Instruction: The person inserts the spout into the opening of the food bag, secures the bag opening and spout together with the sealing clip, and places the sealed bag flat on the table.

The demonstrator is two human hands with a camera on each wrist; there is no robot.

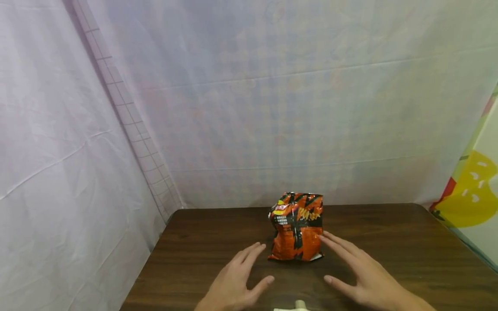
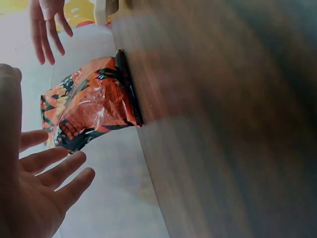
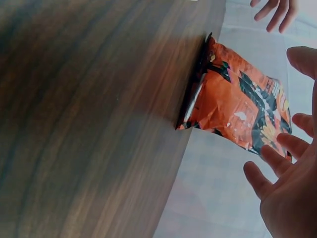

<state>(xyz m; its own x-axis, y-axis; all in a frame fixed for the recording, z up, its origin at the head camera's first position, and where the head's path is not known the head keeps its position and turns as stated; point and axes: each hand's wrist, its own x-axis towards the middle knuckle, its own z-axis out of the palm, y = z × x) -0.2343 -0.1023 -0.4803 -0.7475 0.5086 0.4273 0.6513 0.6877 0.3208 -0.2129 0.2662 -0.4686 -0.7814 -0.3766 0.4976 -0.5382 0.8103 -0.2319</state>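
Note:
An orange and black snack bag stands upright on the dark wooden table, its glossy wrapper creased. My left hand is to the left and in front of it, fingers extended and thumb spread apart. On the other side, my right hand reaches in with straight fingers, its fingertips close to the bag's right edge; whether they touch I cannot tell. Neither hand holds anything. In the left wrist view the bag stands beyond the left fingers. The right wrist view shows the bag past the spread right fingers.
At the table's near edge, a pale object is partly cut off by the frame. A whitish curtain hangs behind the table, another cloth on the left. To the right is a yellow-patterned sheet.

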